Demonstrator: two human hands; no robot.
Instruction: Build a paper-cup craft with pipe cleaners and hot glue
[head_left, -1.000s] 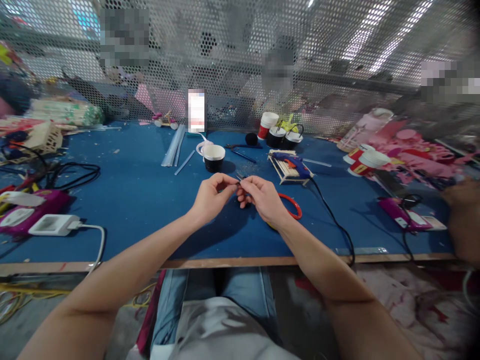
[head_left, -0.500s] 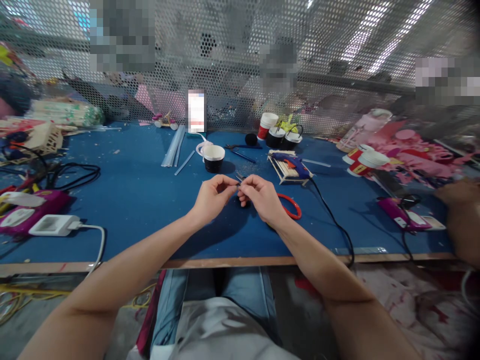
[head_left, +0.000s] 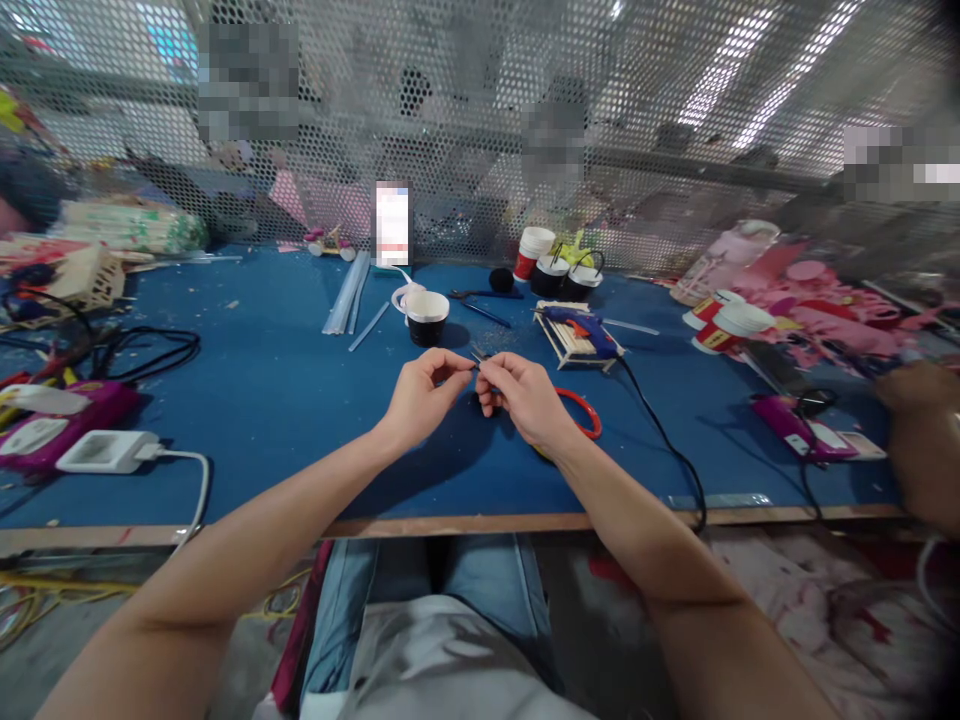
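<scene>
My left hand point(head_left: 426, 402) is closed in a pinch over the middle of the blue table, thumb against forefinger. Facing it almost tip to tip, my right hand point(head_left: 523, 398) is pinched too, its other fingers curled. Whatever lies between the fingertips is too small and dark to name. A tool with a red looped handle point(head_left: 585, 412) lies partly under my right hand and wrist; dark metal tips point(head_left: 480, 354) show just beyond the fingers. Beyond my left hand stands a black paper cup with a white rim point(head_left: 427, 318).
A blue glue gun point(head_left: 589, 330) rests on a small stick rack point(head_left: 574, 355), its black cable running to the front edge. Pliers point(head_left: 487, 294), clear glue sticks point(head_left: 349, 295) and a lit phone point(head_left: 392, 225) lie behind. Another person's arm point(head_left: 926, 440) reaches in at right.
My left fingertips have drawn very slightly left, away from the right ones. Both hands otherwise keep their pinch and place.
</scene>
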